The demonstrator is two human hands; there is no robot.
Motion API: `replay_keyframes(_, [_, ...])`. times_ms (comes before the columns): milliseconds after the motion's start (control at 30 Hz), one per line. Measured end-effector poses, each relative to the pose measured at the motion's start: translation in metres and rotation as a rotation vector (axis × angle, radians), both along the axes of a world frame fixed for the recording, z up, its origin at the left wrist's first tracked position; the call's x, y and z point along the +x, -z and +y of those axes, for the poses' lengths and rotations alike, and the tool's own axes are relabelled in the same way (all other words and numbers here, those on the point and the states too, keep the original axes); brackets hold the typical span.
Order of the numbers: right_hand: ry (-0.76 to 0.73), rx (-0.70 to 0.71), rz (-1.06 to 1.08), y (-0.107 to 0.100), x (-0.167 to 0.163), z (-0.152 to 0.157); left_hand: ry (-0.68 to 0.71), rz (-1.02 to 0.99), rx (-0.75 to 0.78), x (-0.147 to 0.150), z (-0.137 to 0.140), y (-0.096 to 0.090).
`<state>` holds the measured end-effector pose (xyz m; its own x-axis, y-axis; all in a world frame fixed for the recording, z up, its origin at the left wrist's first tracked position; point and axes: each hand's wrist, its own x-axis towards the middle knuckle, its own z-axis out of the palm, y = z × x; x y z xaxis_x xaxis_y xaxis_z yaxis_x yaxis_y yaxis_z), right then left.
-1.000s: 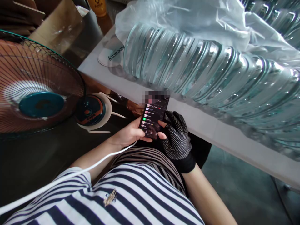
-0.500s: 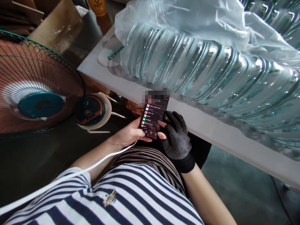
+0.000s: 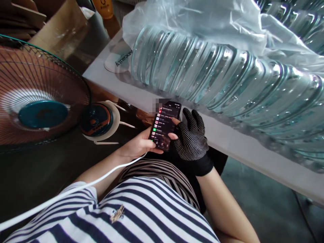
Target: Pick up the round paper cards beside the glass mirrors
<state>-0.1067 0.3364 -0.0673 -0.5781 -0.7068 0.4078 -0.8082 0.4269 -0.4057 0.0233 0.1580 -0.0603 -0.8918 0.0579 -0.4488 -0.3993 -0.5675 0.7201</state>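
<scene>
A smartphone (image 3: 165, 126) with a dark list on its screen lies tilted in my bare left hand (image 3: 138, 144), whose fingers wrap round its lower left side. A white cable (image 3: 101, 180) leads to my left hand near the phone's lower end. Over the phone's right edge is my right hand (image 3: 191, 138), in a black glove with pale dots that leaves thumb and forefinger tips bare. Its bare fingertips are at the screen; the other gloved fingers stretch out apart, holding nothing.
A white table (image 3: 222, 138) bears a long row of clear glass dishes (image 3: 202, 71) under plastic film (image 3: 197, 17). A flat pad with lettering (image 3: 117, 62) lies at its left end. On the left stand a fan (image 3: 43, 113), its round base (image 3: 97, 118) and cardboard (image 3: 60, 28).
My right hand has moved up along the phone, its bare fingertips now higher on the screen. The list on the screen has shifted. My left hand keeps its hold.
</scene>
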Motion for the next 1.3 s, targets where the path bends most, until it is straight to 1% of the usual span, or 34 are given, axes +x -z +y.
replay_keyframes(167, [0.024, -0.058, -0.063, -0.008, -0.006, 0.002, -0.025, -0.051, -0.032, -0.001, 0.001, -0.002])
replay_keyframes(233, [0.05, -0.054, -0.08, -0.011, -0.01, 0.003, -0.036, -0.053, -0.011, -0.001, 0.001, -0.002])
replay_keyframes(333, [0.128, -0.012, -0.059, -0.011, -0.016, 0.003, -0.043, -0.037, 0.057, 0.001, -0.001, 0.001])
replay_keyframes(433, [0.166, 0.012, -0.011, -0.008, -0.024, 0.001, -0.045, -0.032, 0.078, 0.003, -0.002, 0.003])
replay_keyframes(633, [0.13, 0.095, -0.023, -0.01, -0.037, -0.008, -0.043, 0.006, 0.084, 0.005, -0.002, 0.003])
replay_keyframes(767, [0.1, 0.172, -0.037, -0.013, -0.037, -0.013, -0.04, 0.014, 0.098, 0.005, -0.003, 0.004])
replay_keyframes(900, [0.104, 0.241, -0.04, -0.016, -0.036, -0.014, -0.042, 0.024, 0.121, 0.004, -0.003, 0.002])
replay_keyframes(1167, [0.18, 0.158, 0.038, -0.014, -0.03, -0.011, -0.03, 0.042, 0.124, 0.003, -0.003, 0.002])
replay_keyframes(1300, [0.177, 0.145, 0.06, -0.013, -0.029, -0.011, -0.029, 0.041, 0.118, 0.004, -0.004, 0.003])
